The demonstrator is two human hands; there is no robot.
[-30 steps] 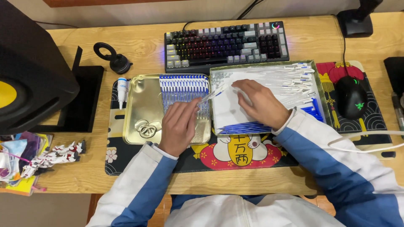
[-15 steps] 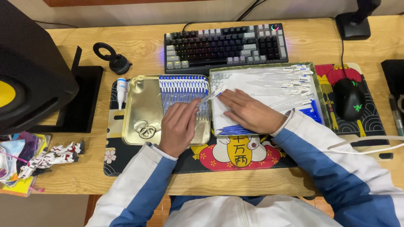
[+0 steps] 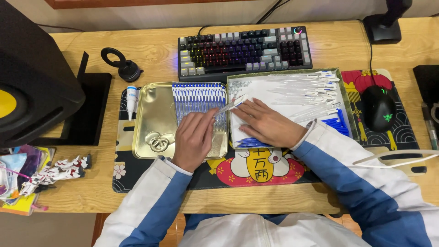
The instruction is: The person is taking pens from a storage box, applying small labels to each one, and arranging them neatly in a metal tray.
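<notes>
Underneath, wooden desk (image 3: 151, 50), patterned desk mat (image 3: 274, 171).

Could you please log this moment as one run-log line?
left hand: on gold tray, pinching clear pen | right hand: flat on white tray | pen row: lined in gold tray

The person wears a zip-front jacket (image 3: 256, 233) in white and mid-blue, its closed zip running down the white chest panel. Each sleeve is white along one side and blue along the other, ending in a narrow white cuff at the wrist. The left hand (image 3: 194, 139) and right hand (image 3: 270, 124) are bare, without rings, watch or gloves.
</notes>
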